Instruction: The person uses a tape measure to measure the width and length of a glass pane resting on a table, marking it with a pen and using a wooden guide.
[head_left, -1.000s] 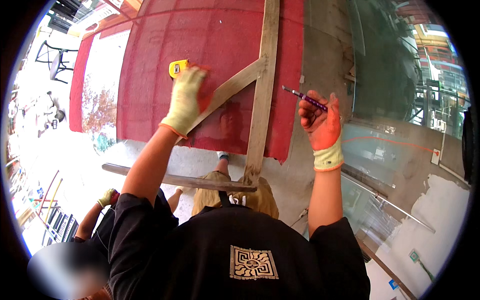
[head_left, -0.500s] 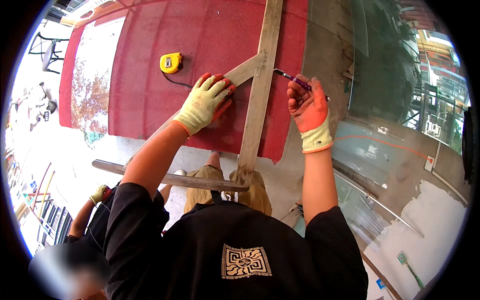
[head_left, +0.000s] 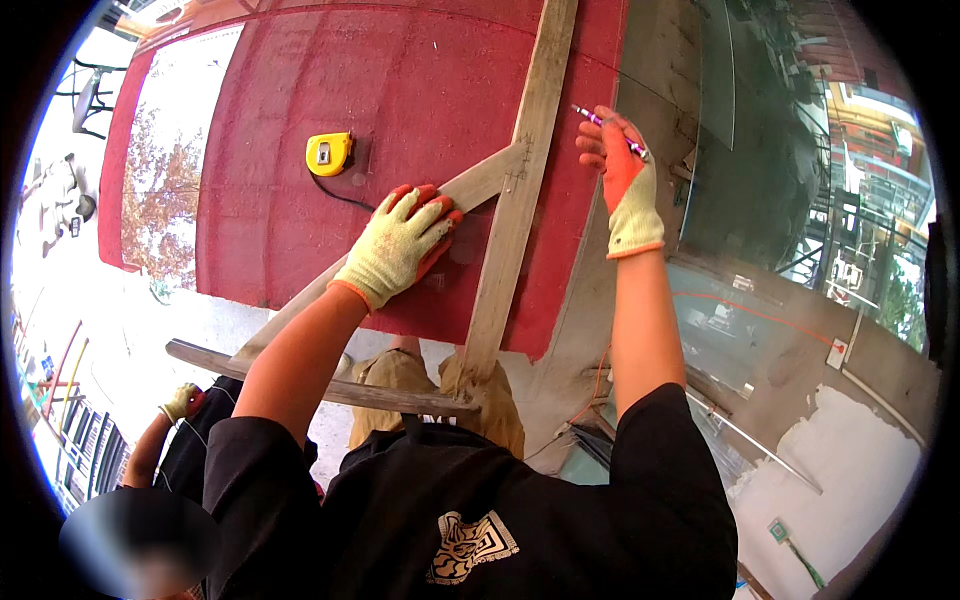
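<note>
A large wooden T-square (head_left: 502, 240) with a diagonal brace lies across the red-covered table (head_left: 300, 80). Its crossbar sticks out past the near edge, in front of my body. My left hand (head_left: 395, 245), in a cream and orange glove, grips the diagonal brace, fingers over it and the thumb on the near side. My gloved right hand (head_left: 625, 165) is raised to the right of the long bar, apart from it. Its fingers hold a slim purple glass cutter (head_left: 590, 117), metal tip pointing far left. A yellow tape measure (head_left: 328, 155) lies beyond my left hand.
Large glass sheets (head_left: 755, 190) stand on the right. An orange cord (head_left: 745, 310) runs to a socket strip (head_left: 838, 350). At lower left is another person, whose gloved hand (head_left: 183, 402) shows. A pale glass-like panel (head_left: 175, 150) covers the table's left part.
My right hand has lifted away from the T-square's long bar, forward and to the right, with the glass cutter. My left hand stays on the brace. The view has shifted slightly.
</note>
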